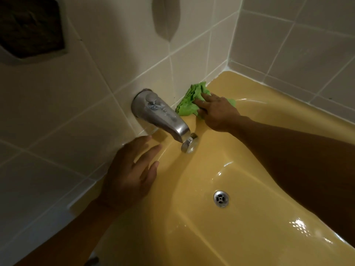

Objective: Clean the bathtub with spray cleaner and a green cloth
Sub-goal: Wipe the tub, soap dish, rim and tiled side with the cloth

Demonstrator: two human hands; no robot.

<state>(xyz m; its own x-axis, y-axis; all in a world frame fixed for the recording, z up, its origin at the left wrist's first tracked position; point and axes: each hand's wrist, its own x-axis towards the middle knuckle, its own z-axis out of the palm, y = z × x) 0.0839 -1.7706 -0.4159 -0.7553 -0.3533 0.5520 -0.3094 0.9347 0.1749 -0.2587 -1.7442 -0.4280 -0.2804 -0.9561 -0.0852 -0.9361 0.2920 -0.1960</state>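
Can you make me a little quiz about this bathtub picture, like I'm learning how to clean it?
1. True or false: the left hand is holding the green cloth.
2. Where does the cloth lie? A) at the bottom of the tub. B) on the yellow bathtub rim, beside the tiled wall. C) draped over a bucket.
3. Fill the gap: the metal tub spout sticks out of the tiled ____.

Key: 1 false, the right hand presses on it; 2 B; 3 wall.
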